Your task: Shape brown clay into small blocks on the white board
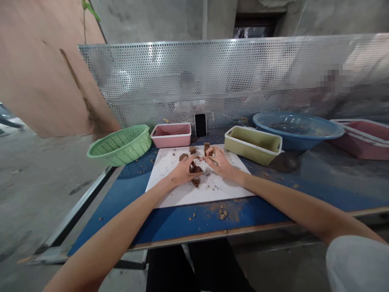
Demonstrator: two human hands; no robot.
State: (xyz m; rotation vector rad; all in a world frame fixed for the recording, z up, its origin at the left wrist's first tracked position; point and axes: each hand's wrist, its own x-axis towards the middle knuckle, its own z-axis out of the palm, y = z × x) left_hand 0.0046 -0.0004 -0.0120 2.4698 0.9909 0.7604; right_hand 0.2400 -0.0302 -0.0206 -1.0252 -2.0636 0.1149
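Head camera: the left hand curves around brown lumps near the middle of a white board, thumb and fingers parted; whether it pinches one, I cannot tell. At its three o'clock, the right hand has bent fingers close to the left fingertips (its grip is equally unclear). Other lumps sit toward the board's twelve o'clock. Beyond the board stand a green basket at ten, pink bin at eleven, phone at twelve and olive bin at two; crumbs lie at five.
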